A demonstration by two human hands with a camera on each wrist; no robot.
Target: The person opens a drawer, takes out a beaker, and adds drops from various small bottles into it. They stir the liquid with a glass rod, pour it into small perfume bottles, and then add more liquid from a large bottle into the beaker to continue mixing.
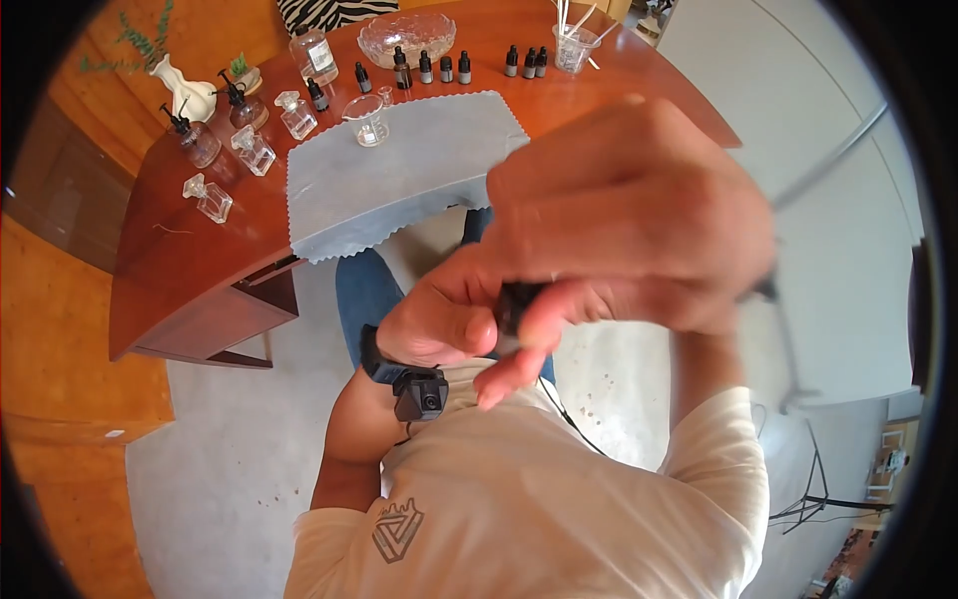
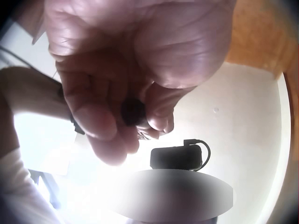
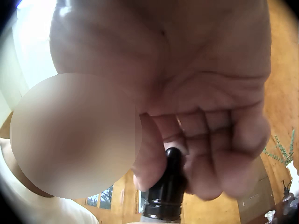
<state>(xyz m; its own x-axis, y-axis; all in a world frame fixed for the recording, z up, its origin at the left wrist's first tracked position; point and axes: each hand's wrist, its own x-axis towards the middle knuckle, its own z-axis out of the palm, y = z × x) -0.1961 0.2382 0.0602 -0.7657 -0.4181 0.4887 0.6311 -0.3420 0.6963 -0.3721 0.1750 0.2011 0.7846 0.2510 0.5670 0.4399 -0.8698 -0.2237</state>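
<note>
Raised close to the head camera, both hands meet around a small black dropper bottle (image 1: 514, 307). My right hand (image 1: 639, 215) pinches its shiny black dropper cap (image 3: 164, 193) between thumb and fingers, the rubber bulb pointing toward the palm. From the left, my left hand (image 1: 439, 309) holds the bottle with thumb and curled fingers; in the left wrist view only a dark round end (image 2: 133, 112) shows between them. Fingers hide most of the bottle. Below and beyond the hands, a glass beaker (image 1: 367, 128) stands on a grey scalloped mat (image 1: 399, 175).
On the brown table (image 1: 160, 285) stand several small dropper bottles (image 1: 446, 68), clear glass perfume bottles (image 1: 212, 200) and dark spray bottles (image 1: 200, 145). Toward the back are a labelled bottle (image 1: 314, 58), a glass bowl (image 1: 404, 50) and a cup (image 1: 574, 52) of sticks.
</note>
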